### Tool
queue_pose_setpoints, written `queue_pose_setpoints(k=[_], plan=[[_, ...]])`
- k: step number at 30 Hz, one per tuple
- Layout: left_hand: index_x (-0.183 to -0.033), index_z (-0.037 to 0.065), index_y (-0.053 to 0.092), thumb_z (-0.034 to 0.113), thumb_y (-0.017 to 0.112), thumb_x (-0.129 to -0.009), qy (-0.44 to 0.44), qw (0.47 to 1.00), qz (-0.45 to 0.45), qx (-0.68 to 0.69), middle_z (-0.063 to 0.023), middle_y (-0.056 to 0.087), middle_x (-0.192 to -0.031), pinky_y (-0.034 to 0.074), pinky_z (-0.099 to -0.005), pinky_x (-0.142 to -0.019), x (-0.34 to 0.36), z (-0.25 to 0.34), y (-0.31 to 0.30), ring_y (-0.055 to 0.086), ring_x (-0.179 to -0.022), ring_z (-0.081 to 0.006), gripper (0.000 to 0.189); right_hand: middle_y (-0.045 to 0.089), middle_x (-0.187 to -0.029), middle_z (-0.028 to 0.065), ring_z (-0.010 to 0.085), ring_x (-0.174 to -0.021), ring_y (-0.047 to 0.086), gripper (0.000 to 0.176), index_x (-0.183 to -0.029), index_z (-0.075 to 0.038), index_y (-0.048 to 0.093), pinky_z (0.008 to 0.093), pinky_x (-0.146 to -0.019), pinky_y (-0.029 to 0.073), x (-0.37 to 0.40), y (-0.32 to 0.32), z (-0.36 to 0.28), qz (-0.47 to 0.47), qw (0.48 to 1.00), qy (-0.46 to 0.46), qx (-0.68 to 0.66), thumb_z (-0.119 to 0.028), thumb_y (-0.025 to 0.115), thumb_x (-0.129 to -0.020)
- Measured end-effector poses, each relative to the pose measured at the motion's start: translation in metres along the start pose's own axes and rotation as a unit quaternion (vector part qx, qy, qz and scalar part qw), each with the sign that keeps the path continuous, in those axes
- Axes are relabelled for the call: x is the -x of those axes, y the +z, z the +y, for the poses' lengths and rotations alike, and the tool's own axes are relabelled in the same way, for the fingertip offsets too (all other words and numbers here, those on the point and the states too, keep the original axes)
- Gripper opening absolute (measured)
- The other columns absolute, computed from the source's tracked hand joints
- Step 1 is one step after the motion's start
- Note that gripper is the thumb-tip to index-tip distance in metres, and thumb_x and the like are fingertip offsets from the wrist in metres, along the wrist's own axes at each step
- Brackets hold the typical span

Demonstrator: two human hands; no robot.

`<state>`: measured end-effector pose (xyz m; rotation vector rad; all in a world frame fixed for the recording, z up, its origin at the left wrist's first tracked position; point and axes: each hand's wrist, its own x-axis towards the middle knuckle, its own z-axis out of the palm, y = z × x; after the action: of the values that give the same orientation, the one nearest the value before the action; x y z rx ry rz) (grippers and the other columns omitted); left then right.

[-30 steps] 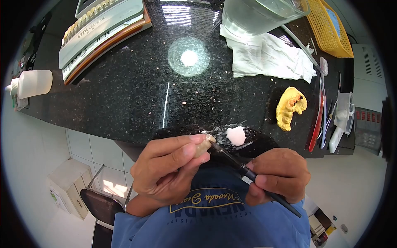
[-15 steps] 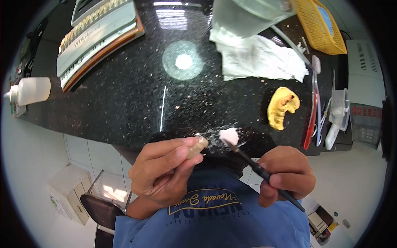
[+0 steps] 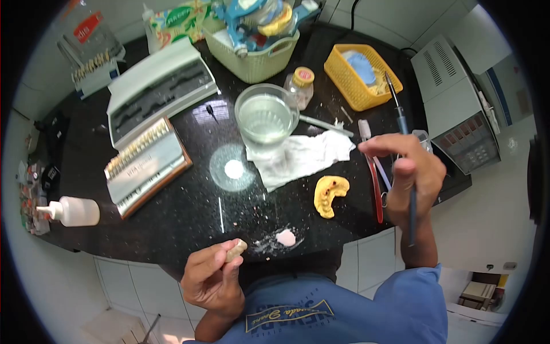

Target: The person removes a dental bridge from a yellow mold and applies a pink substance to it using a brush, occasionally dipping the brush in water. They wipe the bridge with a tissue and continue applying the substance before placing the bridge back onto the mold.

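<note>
Nearest, by the edge of the dark counter [image 3: 172, 235], the left hand [image 3: 215, 281] had its fingers clamped on a small beige piece [image 3: 236, 250], probably light, stiff and breakable, better pinched by its sides. Farther, the right hand [image 3: 417, 178] held a slim dark tool [image 3: 412, 221], presumably light, clamped between its fingers.

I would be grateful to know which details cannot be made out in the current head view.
All in the head view:
- Gripped end of the pale piece: covered by the left hand.
- Middle of the slim dark tool: hidden by the right hand.
- Blue apparatus: cut off by the top edge.
- Print on the jar lid: too small.
</note>
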<state>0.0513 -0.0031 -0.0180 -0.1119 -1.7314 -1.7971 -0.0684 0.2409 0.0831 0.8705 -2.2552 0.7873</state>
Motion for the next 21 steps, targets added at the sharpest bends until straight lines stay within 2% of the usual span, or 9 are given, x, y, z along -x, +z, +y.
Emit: queue_pose_setpoints(k=[3,5,9,12,13,15,17,18,21], plan=[[-0.098,0.0,0.057,-0.002,0.066,-0.084,-0.005,1.0,0.011,0.004,-0.017,0.06,-0.096,0.058,-0.0316,-0.078,-0.012,0.002,0.002,0.064,-0.087,-0.0214,0.017,0.066,-0.072,0.0081,0.0115,-0.06,0.062,0.043,-0.09,0.001,0.063,0.0236,-0.056,0.05,-0.031,-0.016,0.017,0.06,0.993,0.094,-0.034,-0.033,0.039,-0.102],[-0.098,0.0,0.057,-0.003,0.066,-0.084,-0.011,1.0,0.019,0.021,-0.0171,0.061,-0.096,0.058,-0.0312,-0.078,-0.021,0.003,0.003,0.065,-0.086,-0.021,0.017,0.066,-0.07,0.0064,0.0092,-0.061,0.062,0.033,-0.097,-0.001,0.064,0.0216,-0.057,0.051,-0.057,-0.025,0.033,0.059,0.99,0.124,-0.04,-0.029,0.046,-0.1],[-0.098,-0.001,0.058,-0.007,0.065,-0.083,0.021,0.999,0.036,0.004,-0.0175,0.062,-0.097,0.058,-0.0299,-0.078,-0.04,0.004,0.002,0.065,-0.087,-0.0212,0.017,0.066,-0.068,0.0055,0.0083,-0.063,0.063,0.026,-0.097,-0.001,0.066,0.0209,-0.058,0.05,-0.1,-0.02,0.05,0.129,0.988,0.086,-0.003,-0.024,0.053,-0.097],[-0.097,-0.002,0.059,-0.01,0.063,-0.082,0.0,0.999,0.048,-0.008,-0.0175,0.063,-0.097,0.057,-0.0289,-0.079,-0.046,0.001,-0.007,0.065,-0.088,-0.0215,0.018,0.066,-0.068,0.0054,0.0089,-0.063,0.063,0.026,-0.088,0.001,0.068,0.0224,-0.058,0.05,-0.13,-0.003,0.041,0.052,0.998,-0.043,-0.001,-0.02,0.056,-0.096],[-0.097,-0.002,0.059,-0.011,0.063,-0.082,-0.016,0.999,0.045,-0.006,-0.0175,0.063,-0.098,0.056,-0.0286,-0.08,-0.047,-0.002,-0.01,0.066,-0.089,-0.0216,0.018,0.067,-0.071,0.0079,0.0129,-0.063,0.064,0.023,-0.09,0.0,0.068,0.0242,-0.057,0.051,-0.141,0.009,0.035,0.016,0.996,-0.085,-0.019,-0.021,0.057,-0.094],[-0.097,-0.002,0.059,-0.011,0.064,-0.081,-0.018,0.998,0.054,-0.003,-0.0173,0.063,-0.098,0.056,-0.028,-0.081,-0.046,-0.003,-0.015,0.066,-0.089,-0.0213,0.018,0.066,-0.074,0.0097,0.0191,-0.062,0.065,0.022,-0.089,-0.002,0.064,0.0274,-0.056,0.051,-0.167,0.036,0.029,-0.006,0.961,-0.268,0.067,-0.022,0.057,-0.093],[-0.097,-0.002,0.059,-0.011,0.065,-0.081,-0.05,0.997,0.053,0.003,-0.0172,0.063,-0.097,0.056,-0.0279,-0.081,-0.046,-0.003,-0.019,0.066,-0.089,-0.0216,0.018,0.064,-0.075,0.0104,0.0243,-0.063,0.065,0.017,-0.089,-0.004,0.059,0.0326,-0.055,0.051,-0.186,0.06,0.002,-0.121,0.927,-0.325,0.142,-0.021,0.057,-0.091],[-0.096,-0.003,0.06,-0.011,0.065,-0.081,-0.052,0.997,0.056,0.009,-0.0173,0.064,-0.097,0.056,-0.028,-0.08,-0.047,-0.002,-0.02,0.067,-0.089,-0.0218,0.018,0.061,-0.072,0.0098,0.0254,-0.064,0.065,0.01,-0.088,-0.006,0.055,0.0362,-0.055,0.051,-0.197,0.082,0.0,-0.108,0.911,-0.375,0.135,-0.016,0.057,-0.089],[-0.096,-0.004,0.061,-0.012,0.065,-0.08,-0.032,0.999,0.037,0.002,-0.0177,0.064,-0.098,0.057,-0.0291,-0.08,-0.047,-0.006,-0.022,0.067,-0.089,-0.0219,0.018,0.063,-0.075,0.0125,0.0312,-0.066,0.065,0.011,-0.092,-0.004,0.059,0.0404,-0.06,0.052,-0.239,0.133,-0.006,-0.187,0.907,-0.346,0.15,-0.012,0.057,-0.084]])
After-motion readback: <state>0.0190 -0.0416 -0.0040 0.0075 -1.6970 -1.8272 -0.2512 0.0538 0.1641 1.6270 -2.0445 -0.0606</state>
